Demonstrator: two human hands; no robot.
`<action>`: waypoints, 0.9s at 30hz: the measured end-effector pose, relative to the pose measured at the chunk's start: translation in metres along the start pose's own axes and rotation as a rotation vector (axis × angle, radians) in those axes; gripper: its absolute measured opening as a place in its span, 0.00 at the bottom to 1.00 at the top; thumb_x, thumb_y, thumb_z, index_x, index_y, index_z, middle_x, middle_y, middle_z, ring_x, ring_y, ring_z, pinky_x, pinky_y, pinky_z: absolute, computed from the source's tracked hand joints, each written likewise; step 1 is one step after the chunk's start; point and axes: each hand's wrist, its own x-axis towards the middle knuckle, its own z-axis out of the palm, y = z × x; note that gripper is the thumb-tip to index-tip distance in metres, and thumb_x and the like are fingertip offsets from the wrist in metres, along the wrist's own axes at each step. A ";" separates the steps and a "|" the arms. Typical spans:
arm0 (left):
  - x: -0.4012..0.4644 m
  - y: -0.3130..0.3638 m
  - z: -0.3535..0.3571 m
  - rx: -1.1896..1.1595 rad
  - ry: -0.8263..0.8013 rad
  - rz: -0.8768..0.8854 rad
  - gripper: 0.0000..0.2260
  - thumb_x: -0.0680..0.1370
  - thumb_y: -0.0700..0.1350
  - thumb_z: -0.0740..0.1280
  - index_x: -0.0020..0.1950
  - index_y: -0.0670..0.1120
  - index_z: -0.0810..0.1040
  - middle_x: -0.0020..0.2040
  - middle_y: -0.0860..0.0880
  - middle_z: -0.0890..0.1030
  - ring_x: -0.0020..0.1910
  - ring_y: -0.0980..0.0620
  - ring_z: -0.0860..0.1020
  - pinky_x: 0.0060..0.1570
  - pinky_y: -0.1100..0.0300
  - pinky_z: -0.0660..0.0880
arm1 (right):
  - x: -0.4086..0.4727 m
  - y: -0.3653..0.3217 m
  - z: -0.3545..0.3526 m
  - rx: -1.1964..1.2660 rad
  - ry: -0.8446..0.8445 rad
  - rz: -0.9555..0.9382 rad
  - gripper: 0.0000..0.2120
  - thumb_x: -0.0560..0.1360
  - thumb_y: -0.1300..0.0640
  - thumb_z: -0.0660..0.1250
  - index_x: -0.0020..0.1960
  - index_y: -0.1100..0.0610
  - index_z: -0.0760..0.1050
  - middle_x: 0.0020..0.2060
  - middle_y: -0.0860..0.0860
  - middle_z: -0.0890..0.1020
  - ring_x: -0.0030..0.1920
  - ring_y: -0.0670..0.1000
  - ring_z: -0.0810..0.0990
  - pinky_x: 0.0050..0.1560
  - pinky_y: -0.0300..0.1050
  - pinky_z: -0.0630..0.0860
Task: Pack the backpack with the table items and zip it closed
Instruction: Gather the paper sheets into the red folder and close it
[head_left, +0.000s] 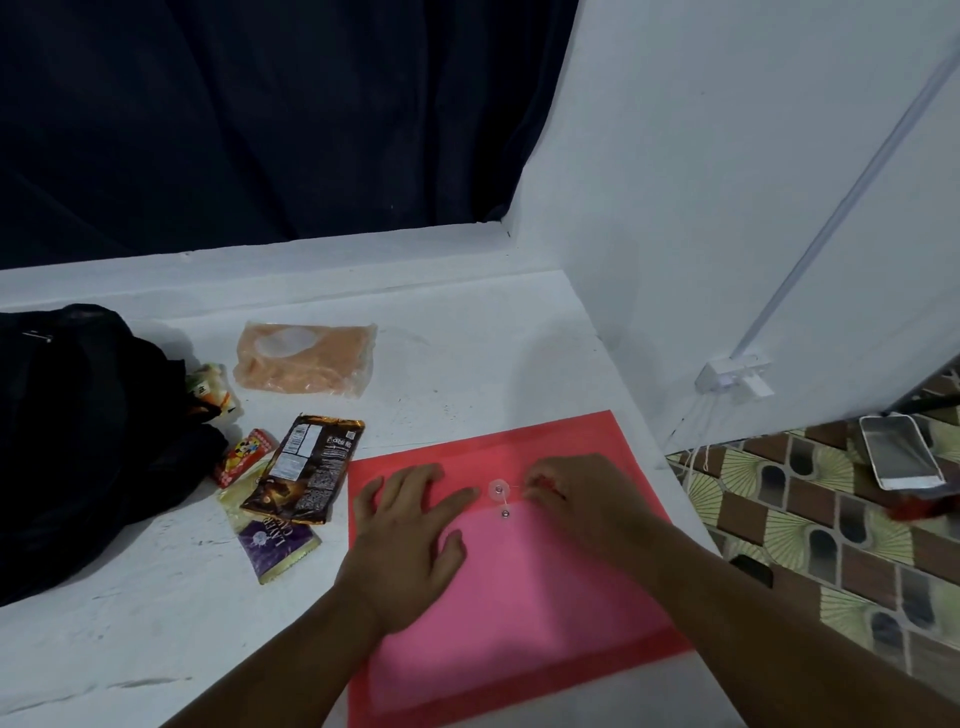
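A red plastic envelope folder (519, 597) lies flat on the white table (130, 623) in front of me. My left hand (410, 530) presses flat on its flap, fingers spread. My right hand (582, 499) pinches the thin closure string beside the two round buttons (500, 491). The black backpack (78, 431) sits at the table's left edge. Between it and the folder lie a brown chocolate bar wrapper (306, 467), a purple cake packet (278, 543), a red cartoon packet (241, 457), a small orange-and-white packet (213, 387) and a clear bag of orange snacks (304, 358).
A dark curtain (260, 119) hangs behind the table. A white wall (727, 208) stands to the right, with a white socket (735, 376) and cables. On the patterned floor (831, 545) lies a phone (901, 452).
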 end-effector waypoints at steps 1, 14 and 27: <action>-0.001 -0.001 0.001 -0.008 0.010 -0.013 0.22 0.76 0.58 0.61 0.71 0.64 0.73 0.70 0.50 0.70 0.73 0.47 0.65 0.69 0.41 0.62 | -0.007 0.000 0.002 -0.025 0.002 -0.031 0.09 0.79 0.49 0.62 0.50 0.47 0.80 0.43 0.41 0.84 0.43 0.44 0.80 0.45 0.48 0.77; -0.001 -0.008 0.009 -0.017 0.015 -0.032 0.23 0.76 0.62 0.59 0.71 0.63 0.73 0.75 0.49 0.68 0.78 0.46 0.60 0.73 0.39 0.56 | -0.048 -0.052 0.019 -0.440 -0.178 0.090 0.17 0.80 0.62 0.55 0.66 0.55 0.71 0.53 0.52 0.81 0.47 0.57 0.83 0.39 0.47 0.70; -0.001 -0.010 0.010 -0.073 0.060 -0.020 0.22 0.75 0.61 0.60 0.68 0.61 0.76 0.73 0.51 0.71 0.77 0.46 0.62 0.72 0.39 0.57 | -0.036 -0.082 0.022 -0.304 -0.080 0.089 0.12 0.82 0.58 0.54 0.57 0.56 0.75 0.51 0.53 0.81 0.49 0.58 0.82 0.48 0.49 0.75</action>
